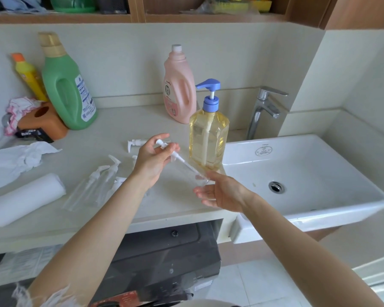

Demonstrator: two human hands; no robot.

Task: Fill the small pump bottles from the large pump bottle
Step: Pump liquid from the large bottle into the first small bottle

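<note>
- Upper left of the frame, a green detergent jug (68,89) stands tall against the wall, and a yellow bottle with an orange cap (29,77) leans in just left of it.
- Below them, an orange holder (46,122) sits beside a pink-and-white cloth (18,111).
- Far left, crumpled white paper (16,158), and below it a white paper roll (24,199) lying on its side.
- Centre top, a pink jug (179,89).
- Right side, a white sink (308,173) under a chrome tap (264,109).
</note>
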